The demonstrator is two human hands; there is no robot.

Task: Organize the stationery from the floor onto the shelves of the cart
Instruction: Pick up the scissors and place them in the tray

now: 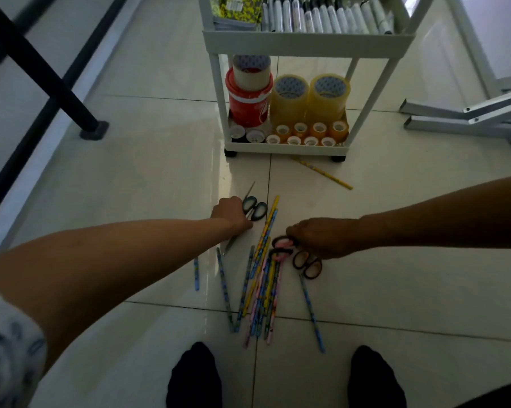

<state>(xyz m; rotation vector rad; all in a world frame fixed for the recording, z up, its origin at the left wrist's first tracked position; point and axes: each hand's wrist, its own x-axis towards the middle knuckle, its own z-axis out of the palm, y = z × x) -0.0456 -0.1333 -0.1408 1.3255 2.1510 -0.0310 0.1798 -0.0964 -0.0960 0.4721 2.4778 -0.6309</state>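
Two dark-socked feet [193, 375] at frame bottom on pale floor tiles [160, 172]. Ahead, a loose heap of patterned pencils [263, 284]. Left hand [233, 214] reaches down, fingers curled onto black-handled scissors [254, 208]. Right hand [322, 238] curls over pink-handled scissors [283, 242]; exact grip hidden. Brown-handled scissors [307, 264] just beside. One yellow pencil [322, 173] lies apart near the white cart [307, 45], whose lower shelf holds tape rolls [310, 98], upper shelf markers [322, 16].
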